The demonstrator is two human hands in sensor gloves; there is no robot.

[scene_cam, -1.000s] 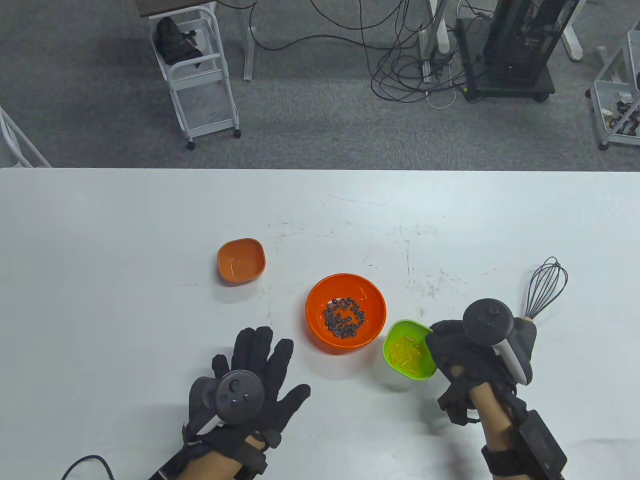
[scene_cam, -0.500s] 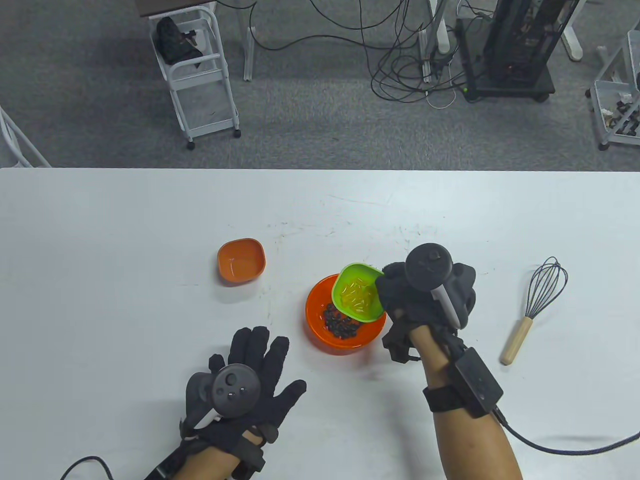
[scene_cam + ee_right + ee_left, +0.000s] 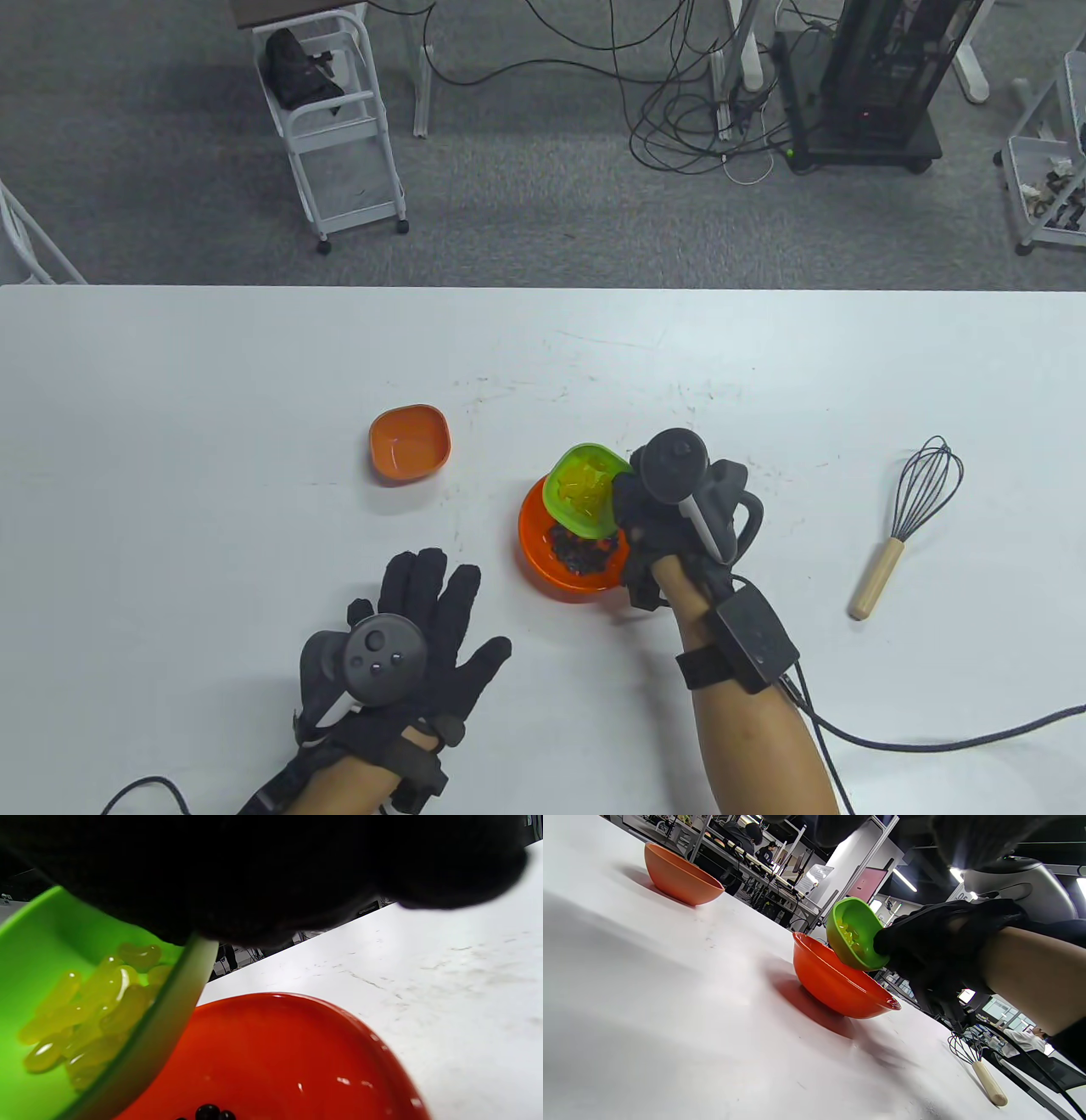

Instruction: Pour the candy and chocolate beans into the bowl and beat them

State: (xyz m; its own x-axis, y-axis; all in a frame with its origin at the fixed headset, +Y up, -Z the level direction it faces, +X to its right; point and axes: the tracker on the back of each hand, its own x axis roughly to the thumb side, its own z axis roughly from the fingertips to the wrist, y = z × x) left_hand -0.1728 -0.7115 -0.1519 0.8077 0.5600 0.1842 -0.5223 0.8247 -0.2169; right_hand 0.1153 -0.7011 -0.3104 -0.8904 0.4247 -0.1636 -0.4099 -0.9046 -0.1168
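Observation:
My right hand [image 3: 645, 509] grips the rim of a small green bowl [image 3: 579, 490] and holds it tilted steeply over the big orange bowl [image 3: 543, 560]. Yellow candies [image 3: 89, 1010] lie piled against the green bowl's [image 3: 38, 942] lower side. Dark chocolate beans [image 3: 581, 553] sit in the bottom of the orange bowl [image 3: 275, 1052]. In the left wrist view the green bowl [image 3: 855, 935] hangs above the orange bowl's [image 3: 835, 982] rim, held by the right hand [image 3: 925, 946]. My left hand [image 3: 424, 620] rests flat on the table with fingers spread, holding nothing.
A small orange dish [image 3: 409, 441] stands on the table to the left of the big bowl. A wire whisk [image 3: 908, 518] with a wooden handle lies at the right. A cable [image 3: 933, 739] trails from my right forearm across the table.
My right hand lifted the green bowl from the table, carried it left over the orange bowl and tipped it steeply. My left hand slid slightly toward the near edge.

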